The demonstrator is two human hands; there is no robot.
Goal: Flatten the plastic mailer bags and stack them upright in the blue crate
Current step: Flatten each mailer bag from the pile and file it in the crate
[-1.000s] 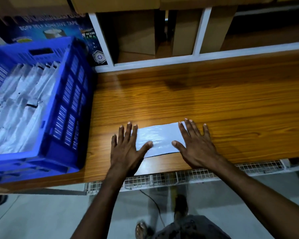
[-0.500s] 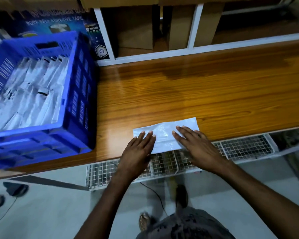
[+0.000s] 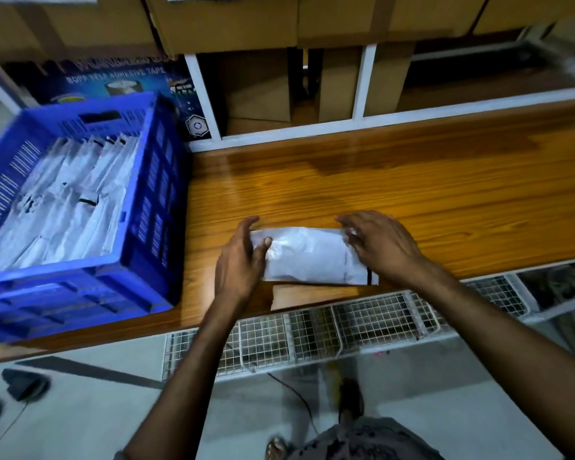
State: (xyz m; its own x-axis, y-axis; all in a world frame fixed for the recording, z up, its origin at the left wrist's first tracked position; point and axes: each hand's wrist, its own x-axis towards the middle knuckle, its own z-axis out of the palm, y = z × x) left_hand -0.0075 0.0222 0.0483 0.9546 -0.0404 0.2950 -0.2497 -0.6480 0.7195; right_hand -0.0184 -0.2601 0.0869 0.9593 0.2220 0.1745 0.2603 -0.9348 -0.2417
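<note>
A white plastic mailer bag (image 3: 309,257) is lifted off the wooden counter (image 3: 412,194), near its front edge. My left hand (image 3: 241,260) grips the bag's left end, thumb on top. My right hand (image 3: 377,244) holds the right end with curled fingers. The blue crate (image 3: 153,180) stands at the counter's left end, overhanging the front edge. Several white mailer bags (image 3: 63,200) stand in rows inside it.
White shelf frames (image 3: 362,84) with cardboard boxes (image 3: 256,91) line the back of the counter. A dark tape carton (image 3: 120,78) stands behind the crate. A wire mesh rack (image 3: 346,327) runs below the counter's front edge. Shoes lie on the floor at bottom left.
Both hands went from pressing flat on the mailer bag to gripping its two ends. The bag has come up off the counter.
</note>
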